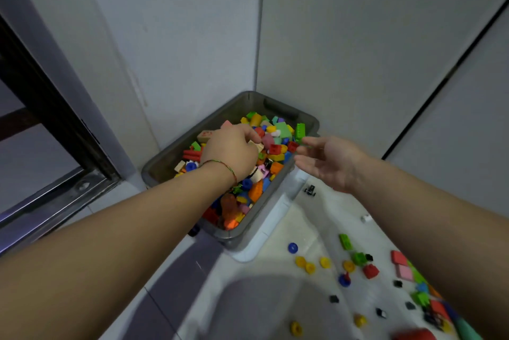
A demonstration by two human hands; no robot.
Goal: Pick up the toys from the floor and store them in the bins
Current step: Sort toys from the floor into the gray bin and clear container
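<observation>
Grey walls met in a corner, with the grey bin (165, 159) pushed into it, packed with colourful blocks (278, 130). My left hand (230, 152) hung over the pile, fingers curled down among the pieces; couldn't tell if they gripped anything. My right hand (333, 163) hovered by the bin's right rim, fingers loose and spread, holding nothing. Loose toys (358, 259) lay scattered on the pale floor (316, 215) at right.
</observation>
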